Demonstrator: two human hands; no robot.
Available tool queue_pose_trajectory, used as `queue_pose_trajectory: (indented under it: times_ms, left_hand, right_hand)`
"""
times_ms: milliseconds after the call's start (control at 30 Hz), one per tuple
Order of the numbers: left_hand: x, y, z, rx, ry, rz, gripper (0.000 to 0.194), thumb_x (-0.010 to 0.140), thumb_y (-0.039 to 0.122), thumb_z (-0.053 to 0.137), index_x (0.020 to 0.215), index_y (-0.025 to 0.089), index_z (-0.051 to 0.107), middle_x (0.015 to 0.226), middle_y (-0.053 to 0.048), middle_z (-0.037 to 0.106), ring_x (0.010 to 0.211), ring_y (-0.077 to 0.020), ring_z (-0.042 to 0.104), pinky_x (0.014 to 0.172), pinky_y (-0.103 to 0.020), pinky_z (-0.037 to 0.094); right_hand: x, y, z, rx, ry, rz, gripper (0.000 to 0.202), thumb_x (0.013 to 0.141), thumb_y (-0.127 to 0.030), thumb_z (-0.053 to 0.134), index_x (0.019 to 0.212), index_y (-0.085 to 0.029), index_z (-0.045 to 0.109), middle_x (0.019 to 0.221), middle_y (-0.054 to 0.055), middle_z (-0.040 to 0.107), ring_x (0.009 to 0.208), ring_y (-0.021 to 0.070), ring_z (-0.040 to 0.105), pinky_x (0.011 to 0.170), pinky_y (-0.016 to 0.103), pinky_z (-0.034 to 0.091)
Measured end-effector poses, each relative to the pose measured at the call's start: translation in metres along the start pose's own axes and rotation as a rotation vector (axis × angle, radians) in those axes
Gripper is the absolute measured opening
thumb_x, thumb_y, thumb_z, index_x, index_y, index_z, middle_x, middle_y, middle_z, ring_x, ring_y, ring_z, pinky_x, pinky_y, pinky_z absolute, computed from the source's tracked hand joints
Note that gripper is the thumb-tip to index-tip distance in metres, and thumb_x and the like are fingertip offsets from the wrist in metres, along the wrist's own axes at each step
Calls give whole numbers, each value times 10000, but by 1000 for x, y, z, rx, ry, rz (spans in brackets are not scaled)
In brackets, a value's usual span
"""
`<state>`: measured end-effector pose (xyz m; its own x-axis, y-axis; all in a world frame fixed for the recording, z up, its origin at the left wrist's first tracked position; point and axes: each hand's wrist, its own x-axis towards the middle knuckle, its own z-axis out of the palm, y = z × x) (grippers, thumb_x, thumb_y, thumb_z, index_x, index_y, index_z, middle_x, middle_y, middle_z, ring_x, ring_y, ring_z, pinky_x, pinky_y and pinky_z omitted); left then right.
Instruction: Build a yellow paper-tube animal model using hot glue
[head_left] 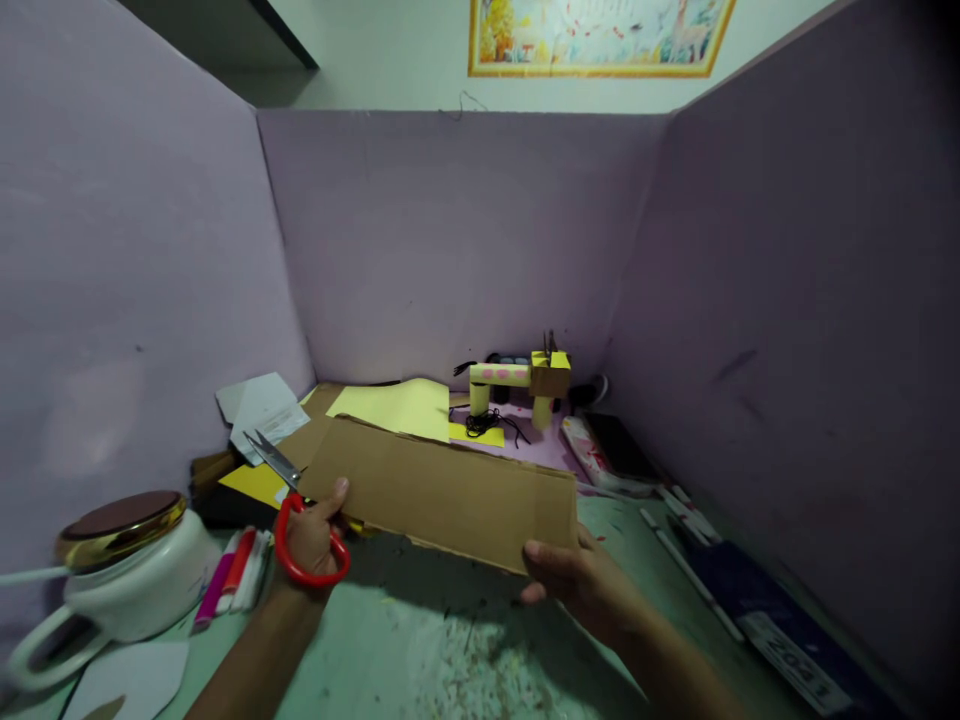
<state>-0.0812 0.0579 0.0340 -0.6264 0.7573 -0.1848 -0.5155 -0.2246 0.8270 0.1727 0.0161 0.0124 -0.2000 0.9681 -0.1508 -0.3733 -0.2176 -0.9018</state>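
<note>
A long piece of brown cardboard (442,495) is held up over the table, slightly tilted, its right end lower. My left hand (311,540) grips its left end, the thumb on the near face. Red-handled scissors (307,575) also hang on this hand, the handles around it and the blades pointing up and left, slightly apart. At the lower right corner, my right hand (574,580) pinches the cardboard with the thumb in front; its other fingers are mostly hidden behind. Beyond the cardboard stands a yellow paper animal figure (499,377) with pink spots and a brown-fronted head.
Left are a white mug (142,590) with a gold-rimmed lid and several markers (236,570). Yellow paper (405,405) and black cord (487,424) lie behind. Along the right are a phone-like dark slab (619,447), white sticks (694,575) and a blue item (772,610). Purple partitions (465,230) surround the table.
</note>
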Motion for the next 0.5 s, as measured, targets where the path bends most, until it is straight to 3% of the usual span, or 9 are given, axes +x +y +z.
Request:
queue_pose_trajectory:
  times_ms: [200,300,400,500]
  left_hand:
    - [4,-2,-3,-6,8,13,283,753,-41,556,873,187,673,759,35,711,694,-99,644,753,-203,534]
    - [13,3,-6,13,-37,-44,266,752,-34,549,859,178,671,736,19,710,689,-118,658,737,-223,551]
    - [19,8,-9,37,-115,-134,250,716,-36,552,820,155,675,681,-13,707,693,-170,683,721,-287,580]
    - [20,7,-10,65,-182,-212,227,646,-41,584,762,128,682,658,-58,712,756,-248,702,737,-367,590]
  right_hand:
    - [-7,2,4,-64,-11,15,618,601,-270,737,1189,-218,554,906,63,690,709,200,647,512,256,513]
    - [-11,-12,1,-117,-103,-2,614,624,-427,726,1171,-190,578,1002,100,688,856,247,646,675,325,527]
    - [-8,-28,-12,-50,-126,-77,590,718,-594,584,1180,-227,583,1153,111,650,1008,273,617,773,362,505]
    - [-9,-29,-28,-81,-80,-255,413,753,-439,642,1147,-328,592,1197,56,635,974,230,634,801,358,502]
